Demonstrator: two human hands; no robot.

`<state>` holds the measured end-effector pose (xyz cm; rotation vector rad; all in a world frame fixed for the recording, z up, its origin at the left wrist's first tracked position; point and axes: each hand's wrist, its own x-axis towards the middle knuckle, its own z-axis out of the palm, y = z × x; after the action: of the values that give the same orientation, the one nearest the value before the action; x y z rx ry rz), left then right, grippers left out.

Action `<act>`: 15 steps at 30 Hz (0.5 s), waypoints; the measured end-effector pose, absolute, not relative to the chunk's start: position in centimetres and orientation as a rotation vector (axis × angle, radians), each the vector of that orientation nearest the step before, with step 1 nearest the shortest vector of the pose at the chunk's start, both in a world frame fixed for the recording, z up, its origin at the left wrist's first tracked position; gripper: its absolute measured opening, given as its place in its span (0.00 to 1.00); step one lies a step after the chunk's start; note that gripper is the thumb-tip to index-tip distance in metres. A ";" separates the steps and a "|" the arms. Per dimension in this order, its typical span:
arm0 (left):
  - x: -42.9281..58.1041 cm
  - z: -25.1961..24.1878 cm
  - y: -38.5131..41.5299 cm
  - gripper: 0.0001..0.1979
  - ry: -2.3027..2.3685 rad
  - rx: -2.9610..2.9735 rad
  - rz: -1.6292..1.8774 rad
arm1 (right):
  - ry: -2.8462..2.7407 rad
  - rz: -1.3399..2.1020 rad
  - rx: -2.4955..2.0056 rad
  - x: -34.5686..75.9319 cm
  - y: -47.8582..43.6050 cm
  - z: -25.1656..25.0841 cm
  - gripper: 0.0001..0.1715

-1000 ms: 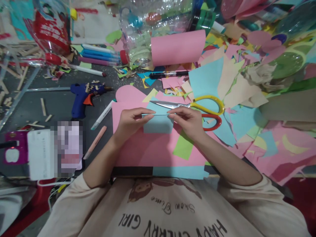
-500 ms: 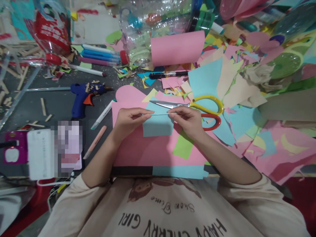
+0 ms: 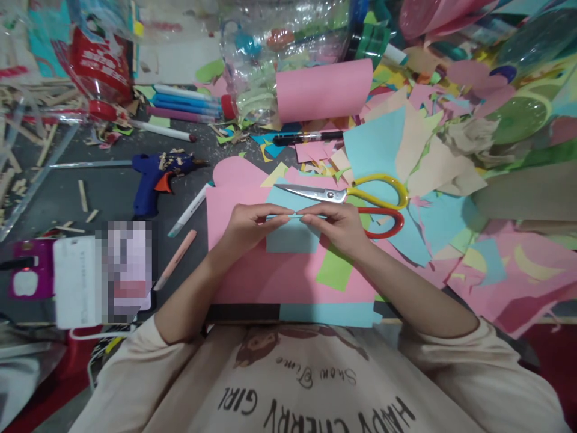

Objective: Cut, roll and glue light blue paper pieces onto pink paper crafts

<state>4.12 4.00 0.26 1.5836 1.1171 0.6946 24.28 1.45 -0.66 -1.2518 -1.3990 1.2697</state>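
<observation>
My left hand (image 3: 250, 227) and my right hand (image 3: 340, 228) meet fingertip to fingertip, each closed in a pinch. Between them is a thin light-blue piece of paper (image 3: 295, 216), seen almost edge-on. Its full shape is hidden by the fingers. Beneath the hands, a light-blue sheet (image 3: 293, 243) lies on a larger pink sheet (image 3: 252, 279). Scissors (image 3: 331, 195) with one yellow and one red handle rest just beyond my right hand, blades slightly apart. Below that hand sits a green paper piece (image 3: 334, 269).
To the left are a blue glue gun (image 3: 148, 183), markers (image 3: 175, 258) and a phone (image 3: 130, 264). A rolled pink paper tube (image 3: 324, 90) and clear plastic bottles (image 3: 288, 30) stand at the back. Paper scraps (image 3: 424, 144) cover the right side.
My hands have drawn closer together along the blue paper, so less of it shows between the fingertips. The left hand moved right. The scissors stayed in place.
</observation>
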 end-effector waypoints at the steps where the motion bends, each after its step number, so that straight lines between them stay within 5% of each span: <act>1: 4.2 0.3 4.0 0.18 1.113 1.576 0.692 | -1.398 1.273 -1.247 24.3 1.5 -0.7 0.05; 15: 4.2 0.3 4.0 0.14 1.128 1.523 0.680 | -1.411 1.329 -1.259 24.6 1.6 -0.6 0.08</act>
<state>4.20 4.01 0.25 1.5229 1.1283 0.6803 24.55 1.59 -0.57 -1.2587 -1.4114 1.3288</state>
